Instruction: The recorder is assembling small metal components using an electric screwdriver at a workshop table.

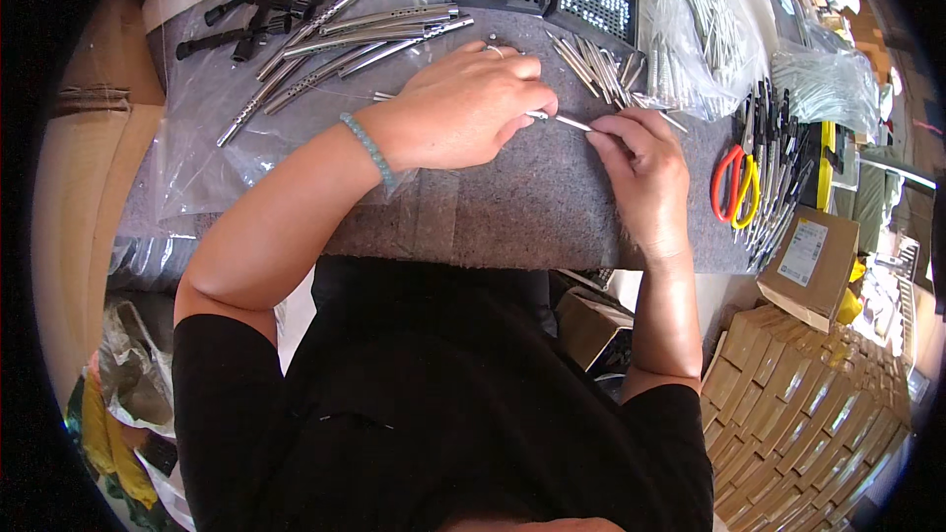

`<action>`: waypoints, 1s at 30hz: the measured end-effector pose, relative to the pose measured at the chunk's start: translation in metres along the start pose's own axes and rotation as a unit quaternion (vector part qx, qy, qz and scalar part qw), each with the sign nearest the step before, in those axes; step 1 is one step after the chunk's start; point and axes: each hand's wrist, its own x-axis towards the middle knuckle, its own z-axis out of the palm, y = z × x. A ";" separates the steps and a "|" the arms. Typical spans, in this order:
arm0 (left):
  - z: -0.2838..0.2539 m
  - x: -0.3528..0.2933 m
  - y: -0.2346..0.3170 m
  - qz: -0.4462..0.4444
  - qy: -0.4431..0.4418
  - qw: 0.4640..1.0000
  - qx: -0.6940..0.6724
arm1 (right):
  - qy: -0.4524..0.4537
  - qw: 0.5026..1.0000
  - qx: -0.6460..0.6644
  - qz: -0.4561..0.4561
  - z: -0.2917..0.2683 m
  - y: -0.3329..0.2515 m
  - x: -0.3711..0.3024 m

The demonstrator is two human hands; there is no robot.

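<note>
Black short-sleeved top (443, 384), left hand (468, 103) with a silver-coloured ring (496, 52), grey-green beaded bracelet (370, 150) behind it

Left hand (471, 101) curls palm-down; right hand (650, 169) closes in a pinch.

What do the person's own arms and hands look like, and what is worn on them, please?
Short black sleeves end near the elbows, leaving the forearms bare. The left hand has no glove; it wears what looks like a thin ring on one finger, and a bracelet of round, pale grey-green beads circles its wrist. The right hand is also gloveless, with nothing visible on its wrist.
</note>
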 end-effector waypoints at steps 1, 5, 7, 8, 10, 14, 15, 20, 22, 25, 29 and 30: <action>0.000 0.000 -0.001 0.003 -0.002 1.000 -0.005 | 0.014 0.999 -0.001 -0.031 0.002 0.000 0.000; -0.002 0.001 -0.004 0.011 -0.013 1.000 -0.013 | 0.025 0.998 0.000 -0.059 0.008 0.002 0.002; -0.001 0.000 -0.006 0.017 -0.007 1.000 -0.017 | -0.002 0.998 0.060 -0.037 0.007 0.002 0.005; -0.002 -0.001 -0.007 0.024 -0.002 1.000 -0.019 | -0.002 0.998 0.061 -0.035 0.006 0.002 0.006; -0.003 -0.002 -0.006 0.026 0.000 0.999 -0.019 | -0.017 0.998 0.050 -0.045 0.006 0.002 0.010; -0.002 0.000 -0.008 0.035 0.009 0.999 -0.015 | -0.012 0.994 0.071 -0.086 0.015 0.001 0.013; -0.002 0.000 -0.008 0.035 0.008 0.999 -0.015 | -0.022 0.993 0.090 -0.072 0.017 -0.004 0.014; -0.004 -0.001 -0.005 0.025 -0.002 1.000 -0.002 | -0.043 0.995 0.096 -0.003 0.009 -0.005 0.014; -0.002 0.000 -0.006 0.031 0.008 0.999 -0.001 | -0.047 0.995 0.079 -0.029 0.012 0.000 0.013; -0.002 0.000 -0.005 0.034 0.014 0.999 0.002 | -0.024 0.994 0.087 -0.056 0.019 -0.008 0.013; -0.002 -0.002 -0.005 0.029 0.013 0.999 0.002 | -0.078 0.985 0.147 0.041 0.011 -0.012 0.015; -0.002 -0.001 -0.005 0.029 0.014 0.999 0.002 | -0.087 0.983 0.150 0.057 0.010 -0.011 0.015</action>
